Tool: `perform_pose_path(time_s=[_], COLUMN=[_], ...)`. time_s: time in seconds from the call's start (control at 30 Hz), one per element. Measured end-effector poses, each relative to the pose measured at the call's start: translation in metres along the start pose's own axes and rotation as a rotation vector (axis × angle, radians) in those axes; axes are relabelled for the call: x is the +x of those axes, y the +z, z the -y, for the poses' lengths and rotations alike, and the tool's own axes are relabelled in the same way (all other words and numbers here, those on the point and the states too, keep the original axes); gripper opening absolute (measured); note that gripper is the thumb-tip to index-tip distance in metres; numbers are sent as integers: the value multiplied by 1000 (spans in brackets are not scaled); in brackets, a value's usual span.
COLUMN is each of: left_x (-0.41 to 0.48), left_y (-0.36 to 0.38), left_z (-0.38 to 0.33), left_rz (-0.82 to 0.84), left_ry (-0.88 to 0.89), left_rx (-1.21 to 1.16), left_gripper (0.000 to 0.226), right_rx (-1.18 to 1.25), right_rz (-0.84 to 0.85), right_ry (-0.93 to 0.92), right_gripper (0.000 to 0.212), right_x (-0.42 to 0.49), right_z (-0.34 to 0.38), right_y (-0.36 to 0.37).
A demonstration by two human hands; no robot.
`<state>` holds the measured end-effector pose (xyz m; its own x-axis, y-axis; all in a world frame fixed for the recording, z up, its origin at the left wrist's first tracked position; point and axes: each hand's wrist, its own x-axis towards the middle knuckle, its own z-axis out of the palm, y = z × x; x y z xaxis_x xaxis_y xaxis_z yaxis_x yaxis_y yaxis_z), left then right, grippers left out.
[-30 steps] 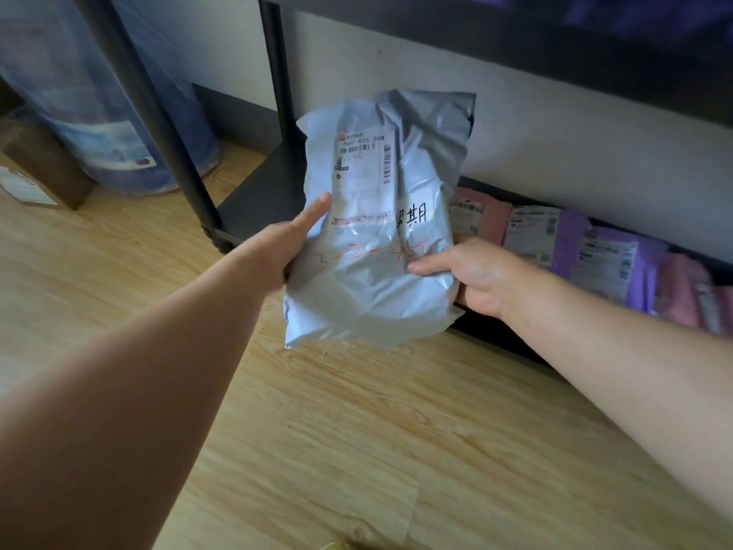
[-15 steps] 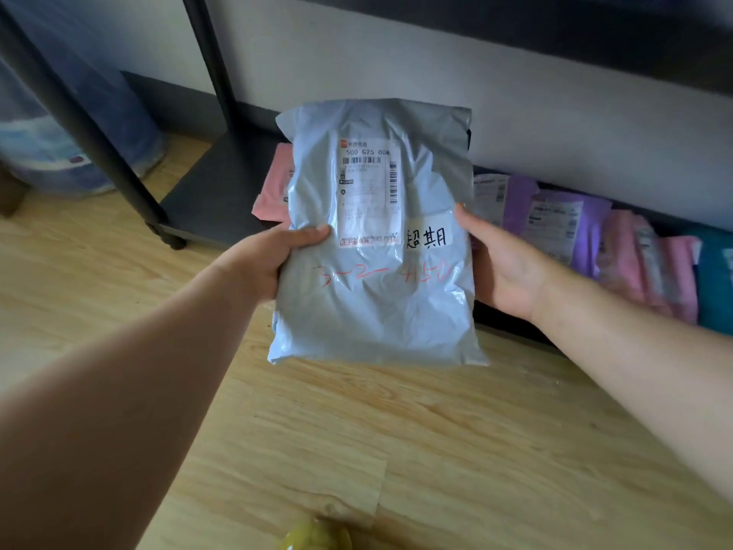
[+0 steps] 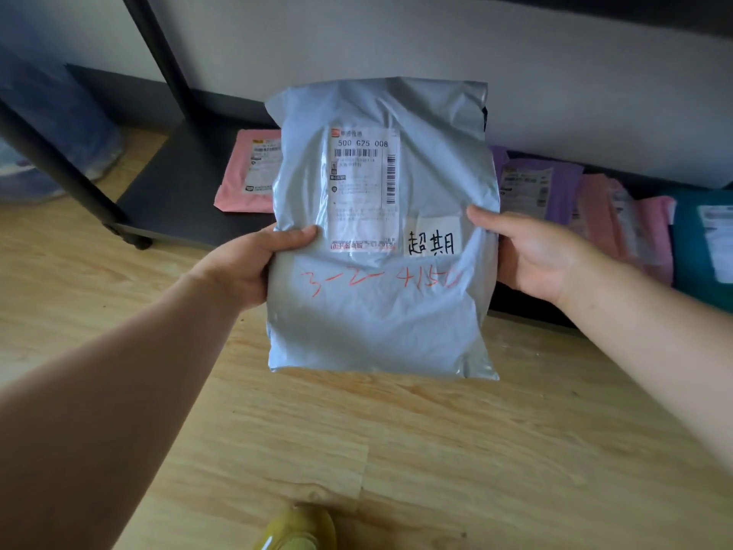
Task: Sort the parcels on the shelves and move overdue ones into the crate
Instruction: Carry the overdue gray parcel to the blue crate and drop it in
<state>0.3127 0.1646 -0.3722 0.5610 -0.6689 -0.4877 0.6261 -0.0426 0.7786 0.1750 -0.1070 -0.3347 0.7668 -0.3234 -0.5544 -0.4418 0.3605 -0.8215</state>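
Parcel (image 3: 380, 311): grey poly bag, crinkled, white label, red scrawl; left hand (image 3: 246, 267) & right hand (image 3: 531, 256) grip edges.

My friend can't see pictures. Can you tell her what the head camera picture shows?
A left hand and a right hand hold a grey parcel by its sides, its shipping label facing the camera, with a white sticker handwritten 超期 beside it. Behind it, a pink parcel and a purple parcel lie on a low black shelf over a wooden floor.

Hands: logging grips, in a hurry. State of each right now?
Left hand: holding the grey parcel by its left edge.
Right hand: holding the same parcel by its right edge.
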Motion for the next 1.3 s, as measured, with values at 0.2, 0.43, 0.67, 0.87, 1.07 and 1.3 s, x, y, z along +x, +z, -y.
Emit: perform_pose_path(time_s=[0.2, 0.43, 0.67, 0.87, 1.07, 1.3], left_x=[-4, -13, -9, -8, -7, -8], left_y=[13, 31, 29, 30, 33, 28], left_z=[-12, -23, -17, -18, -19, -21], left_rz=[116, 66, -60, -99, -139, -176], left_ry=[46, 291, 134, 92, 144, 283], left_rx=[32, -45, -39, -44, -62, -144], left_gripper=[65, 38, 42, 50, 36, 37], right_rx=[52, 16, 38, 60, 50, -174], right_rz=[129, 278, 228, 95, 124, 447], right_ry=[8, -23, -91, -87, -29, 57], right_gripper=[38, 36, 50, 28, 34, 80], right_x=[-9, -16, -14, -11, -12, -10], right_z=[15, 20, 35, 32, 30, 12], right_y=[-10, -11, -5, -4, -4, -14])
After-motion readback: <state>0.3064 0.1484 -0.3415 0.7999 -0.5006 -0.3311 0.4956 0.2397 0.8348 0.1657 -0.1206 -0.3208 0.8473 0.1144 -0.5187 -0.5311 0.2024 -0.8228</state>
